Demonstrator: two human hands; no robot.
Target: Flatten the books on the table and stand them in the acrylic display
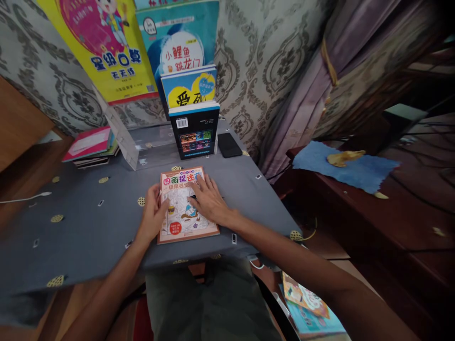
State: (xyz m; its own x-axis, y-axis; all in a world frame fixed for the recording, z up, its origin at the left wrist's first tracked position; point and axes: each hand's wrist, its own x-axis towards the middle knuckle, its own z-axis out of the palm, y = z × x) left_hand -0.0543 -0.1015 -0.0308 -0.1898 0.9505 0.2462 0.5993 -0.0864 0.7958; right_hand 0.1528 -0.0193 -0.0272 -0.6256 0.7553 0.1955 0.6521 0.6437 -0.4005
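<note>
A picture book (pixel 179 208) with an orange border and a line-drawn cover lies closed on the grey tablecloth. My left hand (pixel 153 210) grips its left edge, the thumb over the cover and the fingers curled along the side. Across the upper right of the cover rests my right hand (pixel 209 201), palm down with fingers stretched out, hiding part of the title. Just beyond the book stands a black book (pixel 194 130), its barcode side towards me. A dark phone (pixel 229 145) lies to the right of that.
More upright books, including a yellow workbook (pixel 121 76), stand at the back against the patterned wall. Stacked books (pixel 88 147) lie left of a white bookend (pixel 121 137). A white cable (pixel 26 198) crosses the left side. Right of the table, a blue cloth (pixel 313 163) covers dark furniture.
</note>
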